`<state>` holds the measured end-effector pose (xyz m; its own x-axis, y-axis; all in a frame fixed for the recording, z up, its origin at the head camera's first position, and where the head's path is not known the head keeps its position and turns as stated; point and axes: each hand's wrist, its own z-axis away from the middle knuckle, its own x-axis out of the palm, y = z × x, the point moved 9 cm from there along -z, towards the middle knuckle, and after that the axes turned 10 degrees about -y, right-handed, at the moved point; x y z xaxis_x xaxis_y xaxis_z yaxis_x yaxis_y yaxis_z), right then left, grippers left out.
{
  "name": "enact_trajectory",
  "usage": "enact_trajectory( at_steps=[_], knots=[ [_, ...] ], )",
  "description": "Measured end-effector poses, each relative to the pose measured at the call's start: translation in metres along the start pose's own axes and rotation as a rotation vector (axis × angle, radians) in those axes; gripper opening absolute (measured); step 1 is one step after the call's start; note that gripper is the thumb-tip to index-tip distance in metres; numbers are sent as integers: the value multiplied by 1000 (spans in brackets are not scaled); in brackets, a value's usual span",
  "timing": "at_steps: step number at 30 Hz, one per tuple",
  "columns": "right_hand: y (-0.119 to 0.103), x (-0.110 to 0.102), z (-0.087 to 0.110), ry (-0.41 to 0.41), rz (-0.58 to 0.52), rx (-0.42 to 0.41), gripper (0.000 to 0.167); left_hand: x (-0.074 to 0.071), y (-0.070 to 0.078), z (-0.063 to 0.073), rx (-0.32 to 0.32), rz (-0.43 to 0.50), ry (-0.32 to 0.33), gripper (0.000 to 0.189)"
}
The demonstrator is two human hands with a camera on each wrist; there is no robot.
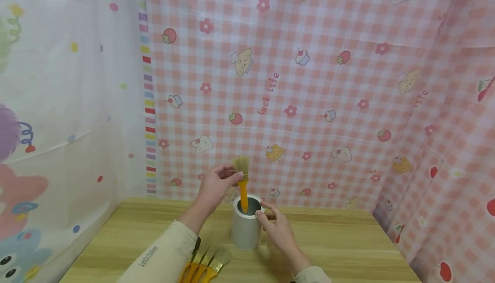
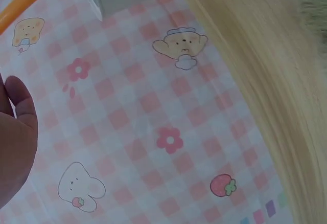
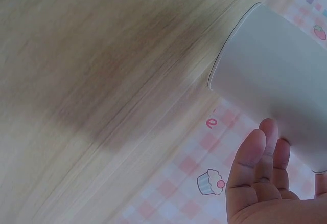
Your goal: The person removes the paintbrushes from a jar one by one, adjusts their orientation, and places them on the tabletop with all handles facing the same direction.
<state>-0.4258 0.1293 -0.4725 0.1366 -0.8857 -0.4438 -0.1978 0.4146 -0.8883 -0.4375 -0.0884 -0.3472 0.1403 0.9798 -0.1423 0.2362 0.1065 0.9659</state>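
Observation:
My left hand [image 1: 215,187] pinches a paintbrush [image 1: 243,188] near its metal band, bristles up. The orange handle points down, its end overlapping the mouth of a light grey cylindrical can [image 1: 245,232]. That can stands upright on the table, its inside dark. On its right side, my right hand [image 1: 279,228] holds it near the rim, thumb in front and fingers behind. In the right wrist view, fingertips [image 3: 268,127] meet the can's wall [image 3: 271,75]. The left wrist view catches only part of the orange handle [image 2: 25,1] and the left hand's edge [image 2: 18,147].
Several more paintbrushes [image 1: 203,266] with orange handles lie side by side at the table's front, partly behind the left sleeve [image 1: 162,253]. The wooden table [image 1: 340,244] ends against a pink checked cloth [image 1: 294,81]. A white patterned cloth [image 1: 89,115] hangs at the left.

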Motion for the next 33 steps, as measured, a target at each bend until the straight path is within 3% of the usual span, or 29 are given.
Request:
enact_trajectory(
  at_steps=[18,23,28,33],
  knots=[
    [2,-1,1,0,-1,6,54,-21,-11,11,-66,140,21,37],
    [2,-2,0,8,-5,2,53,-23,-20,20,-98,85,-19,36],
    [1,-3,-2,20,0,-5,53,-22,-40,38,-174,-8,-88,46],
    [-1,-4,-2,22,4,-11,52,-15,-62,60,-232,-120,-206,44]
  ],
)
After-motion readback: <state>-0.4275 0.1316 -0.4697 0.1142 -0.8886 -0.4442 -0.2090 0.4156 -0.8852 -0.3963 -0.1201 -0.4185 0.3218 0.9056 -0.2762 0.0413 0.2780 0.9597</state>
